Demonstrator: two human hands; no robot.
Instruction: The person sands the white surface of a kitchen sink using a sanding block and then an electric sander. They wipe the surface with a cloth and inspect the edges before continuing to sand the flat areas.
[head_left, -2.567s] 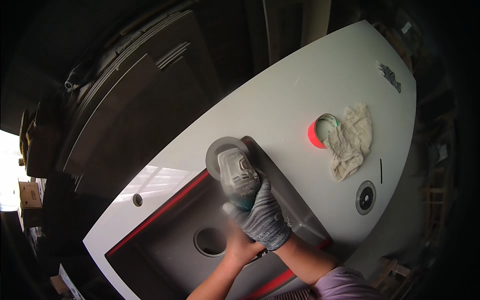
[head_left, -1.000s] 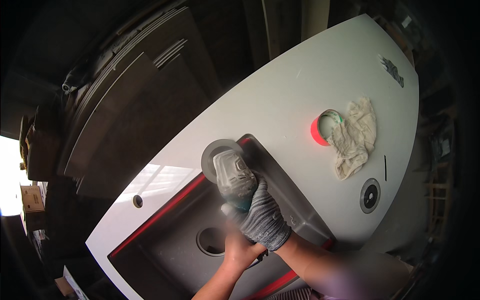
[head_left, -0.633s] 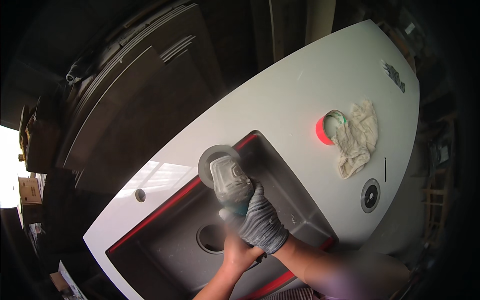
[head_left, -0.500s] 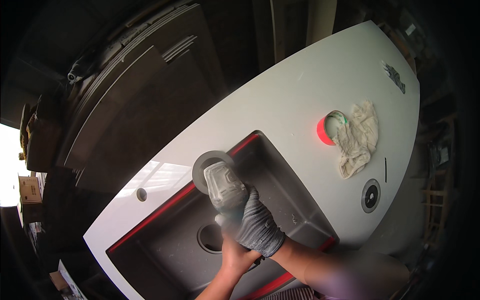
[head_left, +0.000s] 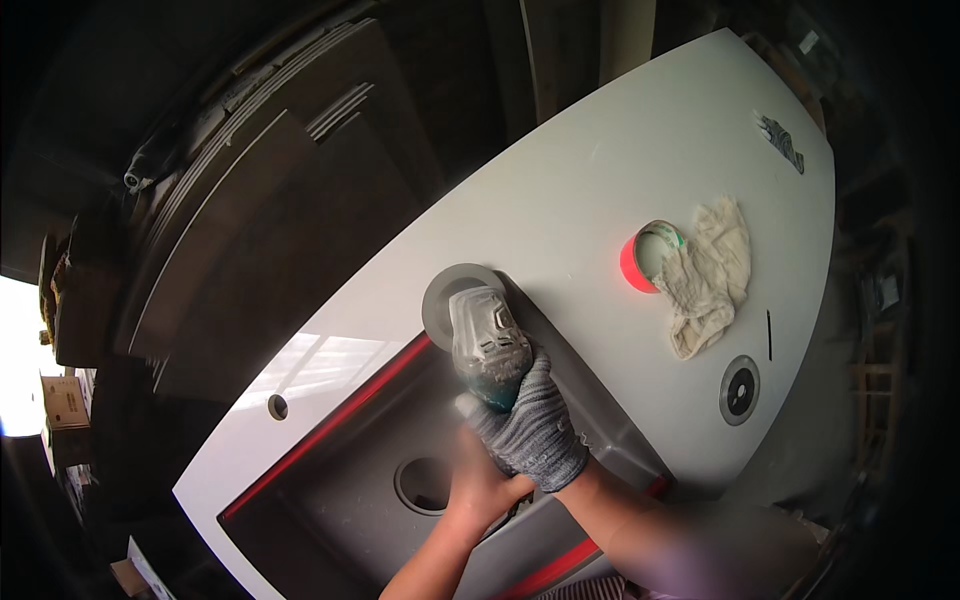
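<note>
An angle grinder [head_left: 490,335], dusty and pale at the head with a teal body, is held over the far corner of a dark grey sink [head_left: 390,465]. Its round grey disc [head_left: 447,300] lies at the sink's rim, over the white countertop [head_left: 560,200]. My right hand [head_left: 535,430], in a grey knit glove, wraps round the grinder's body. Bare and partly blurred, my left hand [head_left: 480,490] grips the rear of the tool, just below the glove. Red tape [head_left: 330,425] runs along the sink's edge.
Right of the sink lie a roll of red tape [head_left: 635,262], a crumpled cream cloth [head_left: 715,270] and a round grey disc [head_left: 739,390]. A grey glove [head_left: 780,143] rests at the far right. Large slabs [head_left: 250,190] lean beyond the countertop. A small hole [head_left: 278,406] pierces its left part.
Both hands have moved the grinder right and slightly away from me, along the sink's far edge to its corner. Both keep their grip.
</note>
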